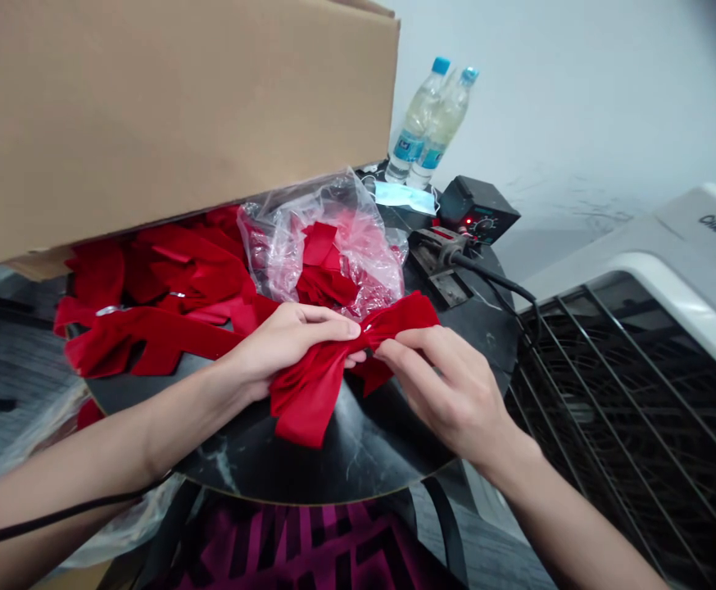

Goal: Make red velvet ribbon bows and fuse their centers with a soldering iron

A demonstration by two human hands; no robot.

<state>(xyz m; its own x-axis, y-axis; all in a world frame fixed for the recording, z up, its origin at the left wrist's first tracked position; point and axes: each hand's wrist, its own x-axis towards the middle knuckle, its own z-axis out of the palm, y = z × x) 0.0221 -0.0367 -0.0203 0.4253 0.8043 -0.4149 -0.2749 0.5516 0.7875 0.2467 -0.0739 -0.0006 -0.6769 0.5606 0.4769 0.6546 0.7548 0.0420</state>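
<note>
My left hand (290,344) and my right hand (444,385) pinch a red velvet ribbon (314,393) above a round black marble tabletop (339,451). The ribbon is gathered into a bow shape at a narrow middle, held between both sets of fingertips, with its loops and tails hanging down. A heap of red velvet ribbon pieces (155,279) lies to the left, close to my left wrist. A transparent plastic bag (327,246) holding more red ribbon sits just beyond my hands.
A large cardboard box (149,106) overhangs the far left. Behind the bag stand two plastic water bottles (432,123), a blue face mask (405,197), a black control unit (478,209) and a small metal device with a cable (437,254). A grilled white appliance (634,393) stands at right.
</note>
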